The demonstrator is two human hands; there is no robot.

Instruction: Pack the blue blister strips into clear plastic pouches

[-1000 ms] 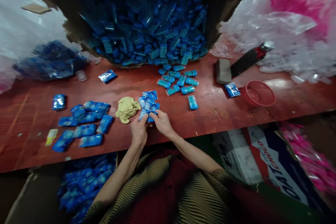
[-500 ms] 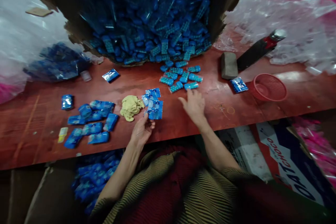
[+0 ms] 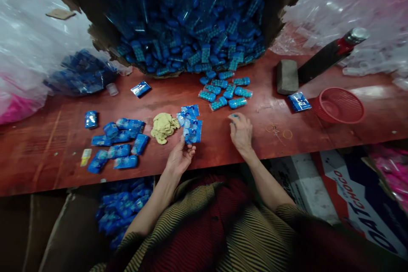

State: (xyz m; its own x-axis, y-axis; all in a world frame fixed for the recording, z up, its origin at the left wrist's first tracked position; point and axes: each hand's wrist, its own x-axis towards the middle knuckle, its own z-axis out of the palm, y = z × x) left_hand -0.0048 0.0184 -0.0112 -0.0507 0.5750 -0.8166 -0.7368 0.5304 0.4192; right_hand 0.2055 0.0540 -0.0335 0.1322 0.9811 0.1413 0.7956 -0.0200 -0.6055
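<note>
My left hand (image 3: 180, 158) pinches the lower edge of a blue and clear printed wrapper (image 3: 195, 131) between thumb and fingers. More blue wrappers (image 3: 190, 110) lie just beyond it on the red tabletop. My right hand (image 3: 241, 132) is curled palm down over the table, closed around a small blue bottle (image 3: 235, 116); only a bit of blue shows at the fingertips. Past that hand, several small clear bottles with blue caps and turquoise beads inside (image 3: 229, 90) lie in a loose group. A crumpled yellowish lump (image 3: 164, 127) sits left of the wrappers.
Several blue wrapped packs (image 3: 119, 151) lie at the left. A torn carton (image 3: 276, 29) full of similar bottles (image 3: 191, 38) stands at the back. At the right are a grey block (image 3: 287, 77), a dark bottle-like object (image 3: 321, 60), a blue packet (image 3: 298, 102) and a red basket (image 3: 341, 106).
My right hand has drawn back from the bottle group toward me, its fingers now curled with blue showing in them. My left hand still holds the wrapper. The view has shifted slightly.
</note>
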